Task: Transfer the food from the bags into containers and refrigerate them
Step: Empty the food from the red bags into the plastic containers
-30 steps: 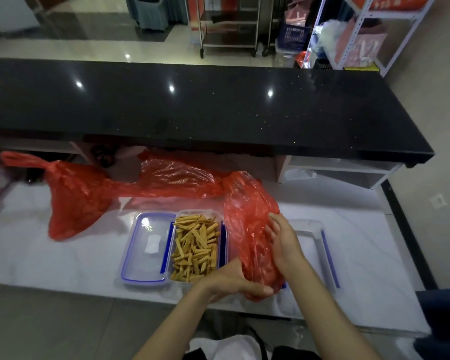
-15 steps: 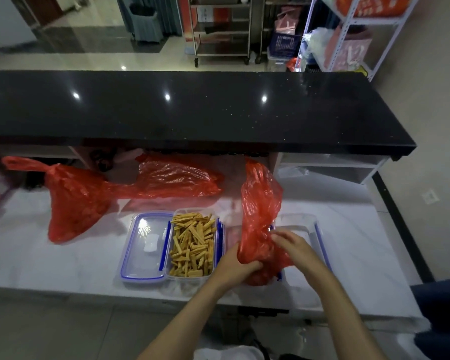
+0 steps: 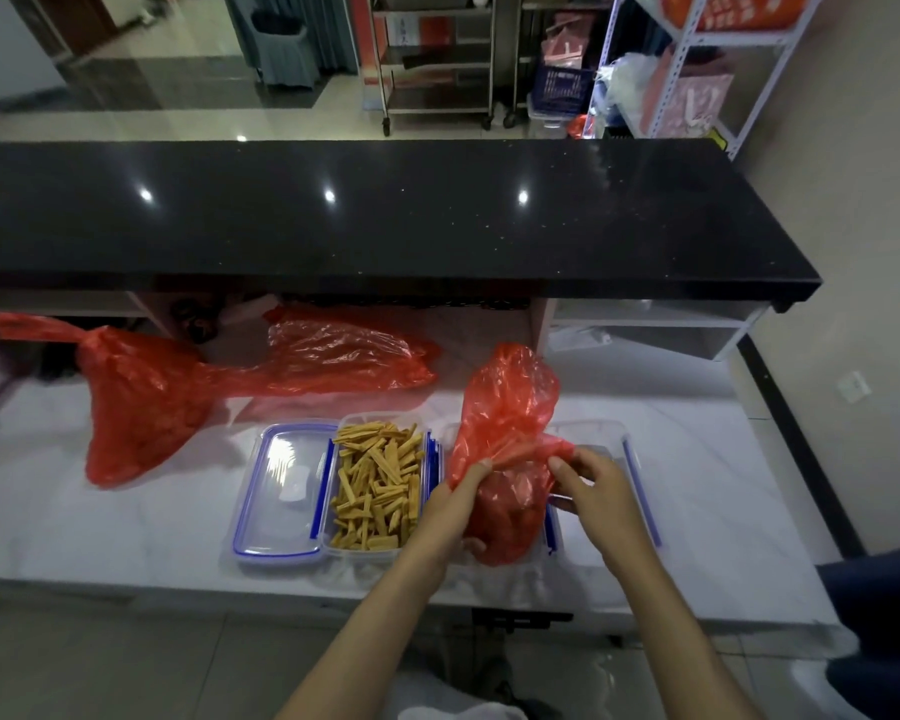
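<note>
Red plastic bag point(image 3: 505, 407) gripped by both hands over the white marble counter point(image 3: 100, 527), bulging at the bottom, upper part standing up loose and crinkled; left hand point(image 3: 450, 506) curled round its left side with fingertips at the gathered neck, right hand point(image 3: 601, 493) pinching a twisted strip of the same plastic just to the right. Sits on or just above a clear container point(image 3: 627, 459) with blue clips, mostly hidden behind bag and hands, so contact cannot be told. Directly left, touching or nearly so, a second clear container point(image 3: 333, 545) filled with tan stick-shaped snacks point(image 3: 380, 485), uncovered. Left again, a clear lid with blue rim point(image 3: 279, 491), lying flat against that container's side. Farther back on the counter, a second red bag point(image 3: 344, 356), flattened and crumpled. Far left, a third red bag point(image 3: 141, 402), fuller, knotted at the top, neck trailing left, well apart from the containers. Above and behind all of it, a black speckled countertop point(image 3: 385, 215) running the width of the view, open shelving beneath. Beyond, a tiled floor, a metal trolley point(image 3: 437, 59) and a white rack point(image 3: 697, 70) with orange and pink packages. At the lower right edge, dark blue cloth point(image 3: 879, 615). Contents of the held bag not discernible through the plastic
</note>
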